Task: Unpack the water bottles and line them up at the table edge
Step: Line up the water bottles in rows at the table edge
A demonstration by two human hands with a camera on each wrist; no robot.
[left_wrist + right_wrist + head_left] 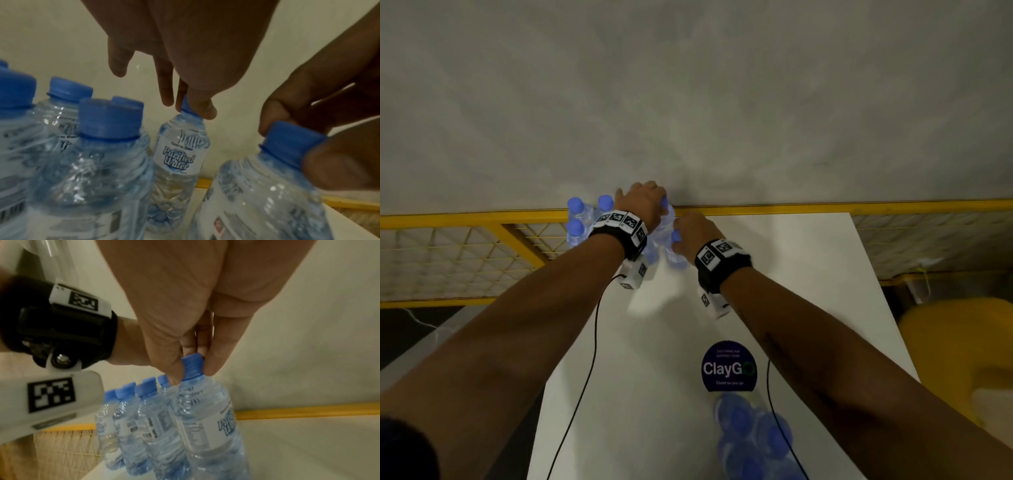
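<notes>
Several clear water bottles with blue caps [576, 205] stand together at the far left corner of the white table [791, 274]. My left hand [658, 202] pinches the cap [186, 106] of an upright bottle [180, 155] at the far edge. Just nearer, my right hand [677, 237] pinches the cap [192, 365] of another upright bottle [205, 421]; this hand [292, 123] also shows in the left wrist view. Both bottles stand close beside the group [144, 418]. More blue-capped bottles in a pack [750, 438] lie blurred at the near edge.
A yellow rail [825, 205] with wire mesh [448, 260] runs just behind the table's far edge, with a grey wall beyond it. A round dark "ClayGo" sticker [728, 366] lies on the tabletop. A yellow object [955, 342] sits off the right side.
</notes>
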